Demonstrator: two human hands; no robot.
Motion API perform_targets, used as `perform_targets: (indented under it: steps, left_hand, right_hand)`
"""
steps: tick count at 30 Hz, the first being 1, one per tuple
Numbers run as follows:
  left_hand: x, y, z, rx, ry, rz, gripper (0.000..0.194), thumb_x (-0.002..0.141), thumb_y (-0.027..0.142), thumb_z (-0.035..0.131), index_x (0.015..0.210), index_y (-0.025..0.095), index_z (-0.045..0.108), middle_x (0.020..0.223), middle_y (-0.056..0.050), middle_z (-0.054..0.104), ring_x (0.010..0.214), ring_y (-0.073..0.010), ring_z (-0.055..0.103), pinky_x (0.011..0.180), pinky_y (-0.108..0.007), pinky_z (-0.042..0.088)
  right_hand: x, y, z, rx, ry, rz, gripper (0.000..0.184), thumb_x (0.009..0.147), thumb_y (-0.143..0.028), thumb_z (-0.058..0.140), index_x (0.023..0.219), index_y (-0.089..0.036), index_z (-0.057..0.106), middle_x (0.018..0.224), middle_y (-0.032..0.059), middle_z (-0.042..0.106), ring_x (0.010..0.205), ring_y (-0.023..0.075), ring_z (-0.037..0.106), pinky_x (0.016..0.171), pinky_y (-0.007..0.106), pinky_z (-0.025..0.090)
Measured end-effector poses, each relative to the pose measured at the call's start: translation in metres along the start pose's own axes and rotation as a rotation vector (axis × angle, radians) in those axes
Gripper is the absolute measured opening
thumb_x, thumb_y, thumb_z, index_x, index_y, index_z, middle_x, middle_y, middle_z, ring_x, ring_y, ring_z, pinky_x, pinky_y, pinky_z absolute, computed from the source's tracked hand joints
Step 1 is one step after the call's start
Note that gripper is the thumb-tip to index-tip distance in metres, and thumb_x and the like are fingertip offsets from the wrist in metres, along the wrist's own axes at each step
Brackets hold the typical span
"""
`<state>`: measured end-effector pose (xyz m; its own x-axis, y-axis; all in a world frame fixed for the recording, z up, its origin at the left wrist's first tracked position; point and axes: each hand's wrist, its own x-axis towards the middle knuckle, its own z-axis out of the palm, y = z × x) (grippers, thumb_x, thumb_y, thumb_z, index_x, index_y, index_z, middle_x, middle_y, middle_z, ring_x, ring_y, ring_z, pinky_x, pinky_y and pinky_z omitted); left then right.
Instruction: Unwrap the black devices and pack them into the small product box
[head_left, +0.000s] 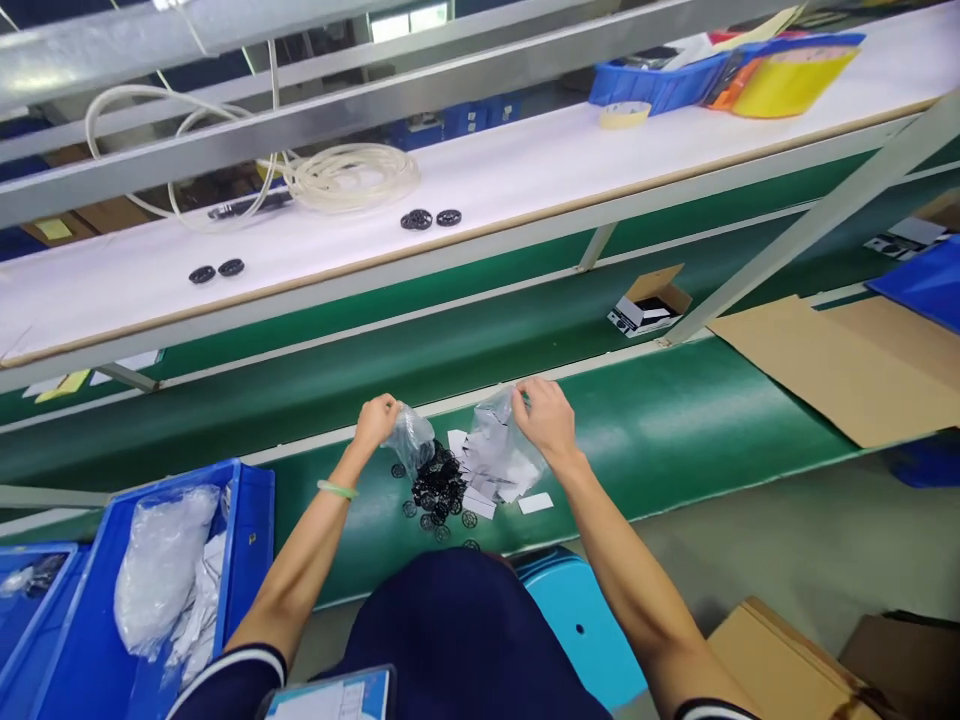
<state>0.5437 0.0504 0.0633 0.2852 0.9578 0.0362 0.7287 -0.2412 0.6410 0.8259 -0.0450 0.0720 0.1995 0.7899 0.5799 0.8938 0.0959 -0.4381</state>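
Note:
My left hand is closed on the top of a small clear plastic bag, held upside down over a heap of small black ring-shaped parts on the green table. My right hand is closed on a second clear bag, held above a pile of small white cards. One white card lies apart near the table's front edge. Loose black rings are scattered around the heap.
A blue bin with clear bags stands at the lower left. A small open carton sits on the green belt behind. Flat cardboard lies at right. The white shelf above carries black rings, coiled tubing, tape and blue trays.

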Motion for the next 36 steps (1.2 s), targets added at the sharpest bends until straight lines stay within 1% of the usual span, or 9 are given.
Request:
perform_targets:
  steps: [9,13,16,20,22,24,26,30,36]
  left_hand:
    - [-0.008,0.009,-0.010,0.111,0.003,0.007,0.014,0.081,0.022,0.054,0.073,0.022,0.065,0.055,-0.001,0.058,0.056,-0.0194,0.053,0.057,-0.027,0.034]
    - [-0.013,0.011,-0.018,0.131,0.045,0.018,0.013,0.082,0.022,0.054,0.071,0.022,0.060,0.058,-0.001,0.054,0.057,-0.0192,0.050,0.058,-0.028,0.032]
    - [-0.021,0.014,-0.018,0.105,0.071,0.055,0.026,0.085,0.026,0.052,0.060,0.021,0.051,0.064,-0.002,0.051,0.061,-0.0188,0.048,0.061,-0.028,0.032]
    - [-0.026,0.028,0.010,0.006,-0.023,0.131,0.025,0.082,0.036,0.062,0.065,0.021,0.054,0.061,0.001,0.049,0.060,-0.0178,0.048,0.062,-0.027,0.035]
    - [-0.021,0.039,0.034,-0.062,-0.103,0.160,0.018,0.079,0.036,0.067,0.089,0.021,0.063,0.062,0.003,0.054,0.060,-0.0175,0.051,0.062,-0.026,0.037]
    - [-0.012,0.050,0.056,-0.129,-0.186,0.183,0.042,0.081,0.034,0.066,0.118,0.018,0.058,0.061,0.004,0.057,0.058,-0.0174,0.053,0.061,-0.025,0.039]
    - [0.000,0.060,0.071,-0.181,-0.267,0.211,0.054,0.084,0.032,0.061,0.133,0.012,0.048,0.054,0.006,0.054,0.052,-0.0168,0.052,0.056,-0.025,0.039]
    - [0.015,0.075,0.084,-0.227,-0.374,0.302,0.044,0.083,0.032,0.063,0.123,0.013,0.060,0.051,0.006,0.051,0.049,-0.0149,0.048,0.052,-0.023,0.037]
    - [0.011,0.093,0.092,-0.178,-0.352,0.411,0.019,0.083,0.018,0.059,0.097,0.017,0.072,0.074,-0.001,0.067,0.069,-0.0164,0.059,0.069,-0.025,0.042]
  right_hand:
    - [-0.010,0.009,0.001,-0.080,-0.094,-0.011,0.018,0.091,-0.024,0.040,0.075,-0.023,0.050,0.084,0.0093,0.061,0.083,0.0295,0.051,0.067,0.036,0.038]
    - [-0.012,0.014,0.001,-0.093,-0.110,0.010,0.021,0.093,-0.026,0.041,0.074,-0.022,0.049,0.083,0.0092,0.059,0.082,0.0292,0.051,0.065,0.035,0.038]
    - [-0.010,0.017,0.001,-0.090,-0.131,0.006,0.023,0.093,-0.026,0.043,0.071,-0.023,0.048,0.080,0.0098,0.058,0.082,0.0297,0.051,0.064,0.035,0.038]
    - [-0.004,0.017,-0.001,-0.043,-0.173,-0.021,0.022,0.094,-0.027,0.045,0.073,-0.023,0.049,0.079,0.0087,0.058,0.080,0.0290,0.052,0.062,0.034,0.038]
    - [-0.001,0.017,-0.003,0.011,-0.213,-0.064,0.018,0.094,-0.026,0.046,0.076,-0.023,0.051,0.082,0.0075,0.060,0.081,0.0280,0.054,0.064,0.033,0.040]
    - [0.002,0.016,-0.005,0.079,-0.258,-0.115,0.014,0.093,-0.024,0.047,0.080,-0.023,0.053,0.085,0.0059,0.062,0.081,0.0267,0.056,0.067,0.032,0.042]
    - [0.003,0.017,-0.007,0.145,-0.286,-0.147,0.011,0.093,-0.022,0.047,0.084,-0.023,0.055,0.090,0.0051,0.064,0.084,0.0257,0.059,0.071,0.032,0.044]
    - [-0.002,0.018,-0.010,0.236,-0.292,-0.143,0.011,0.094,-0.021,0.046,0.089,-0.022,0.056,0.094,0.0053,0.065,0.088,0.0251,0.061,0.077,0.032,0.046]
    - [-0.007,0.016,-0.009,0.264,-0.299,-0.111,0.012,0.093,-0.019,0.046,0.086,-0.022,0.056,0.092,0.0036,0.065,0.086,0.0223,0.061,0.076,0.029,0.047]
